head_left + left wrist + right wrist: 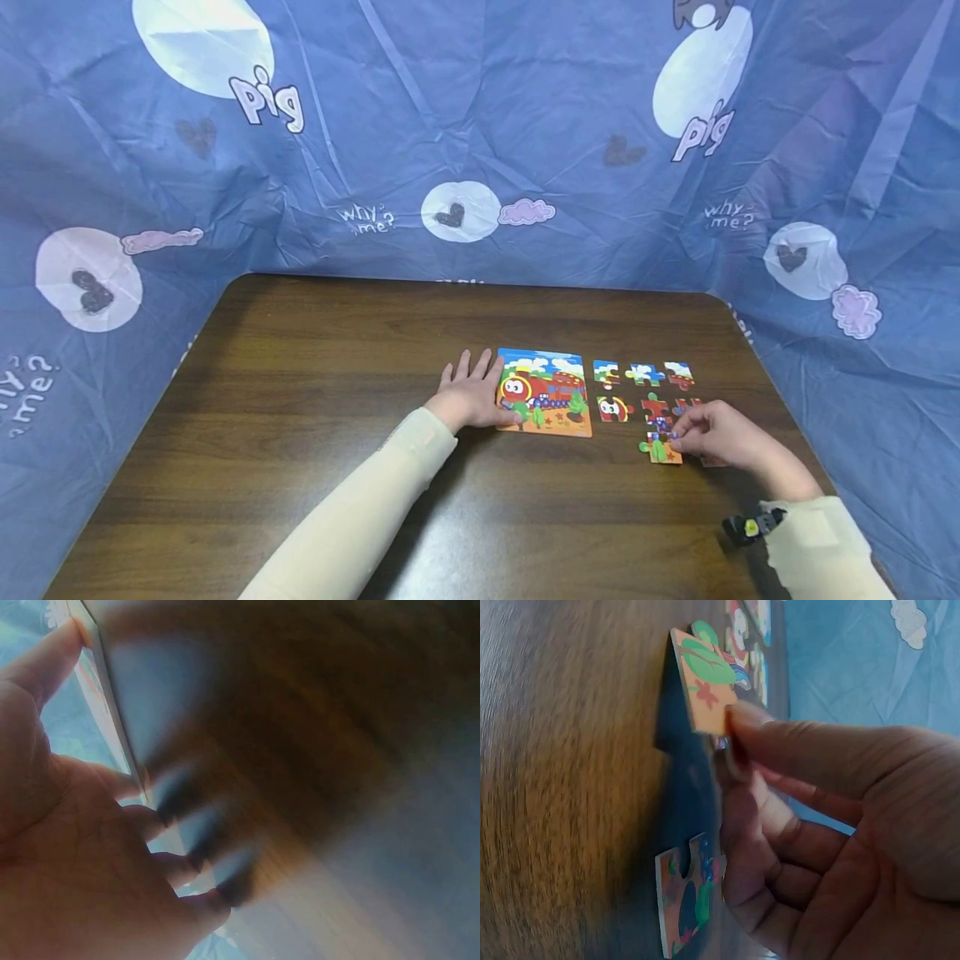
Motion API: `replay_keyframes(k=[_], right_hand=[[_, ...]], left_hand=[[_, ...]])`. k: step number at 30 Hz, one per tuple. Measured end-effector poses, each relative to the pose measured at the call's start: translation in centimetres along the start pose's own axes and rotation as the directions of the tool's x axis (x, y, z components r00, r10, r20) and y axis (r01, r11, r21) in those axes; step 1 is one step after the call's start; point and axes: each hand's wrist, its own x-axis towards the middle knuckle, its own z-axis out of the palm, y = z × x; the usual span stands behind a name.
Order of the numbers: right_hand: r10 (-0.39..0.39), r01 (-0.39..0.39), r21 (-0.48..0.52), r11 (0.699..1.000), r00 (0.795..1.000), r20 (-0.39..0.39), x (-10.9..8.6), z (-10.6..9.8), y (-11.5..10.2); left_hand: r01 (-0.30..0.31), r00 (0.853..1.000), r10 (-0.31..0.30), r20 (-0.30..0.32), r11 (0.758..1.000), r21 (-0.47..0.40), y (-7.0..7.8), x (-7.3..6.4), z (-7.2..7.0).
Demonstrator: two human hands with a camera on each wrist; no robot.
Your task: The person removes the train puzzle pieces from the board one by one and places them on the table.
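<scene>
My left hand [471,398] lies with fingers spread at the left edge of a picture board [551,393] showing a red train. Its thumb touches the board's lower left side; in the left wrist view the fingertips meet the table. Farther right, my right hand [723,435] pinches a jigsaw piece [703,686] by its corner between thumb and index finger. This piece has a green bush and a red star on orange, and a shadow lies beneath it. Another orange jigsaw piece [681,896] lies below that hand, mostly covered in the head view.
Several loose jigsaw pieces lie right of the board, among them a cloud piece [645,373], a train-face piece [614,408] and a red piece [655,407]. The brown table [315,392] ends at a blue printed cloth [390,158] behind.
</scene>
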Motion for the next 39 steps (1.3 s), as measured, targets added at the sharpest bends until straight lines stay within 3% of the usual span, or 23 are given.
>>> replay_keyframes(k=[9,15,25,39], right_hand=[[0.052,-0.053,-0.187,0.981,0.999,-0.013,0.1,0.1,-0.3],[0.072,-0.081,-0.228,0.97,0.996,-0.047,0.3,0.1,-0.4],[0.167,-0.181,-0.229,0.956,0.983,-0.082,0.7,0.1,-0.1],[0.187,-0.202,-0.22,0.954,0.979,-0.087,0.5,0.0,-0.1]], left_hand=[[0.003,1.0,-0.004,0.012,1.0,0.028,-0.3,0.7,0.5],[0.008,1.0,-0.008,0.025,1.0,0.021,-0.2,0.5,0.2],[0.013,1.0,-0.013,0.01,1.0,0.01,0.3,-0.7,-0.5],[0.019,0.999,-0.02,0.038,0.999,0.027,-0.3,0.9,0.5]])
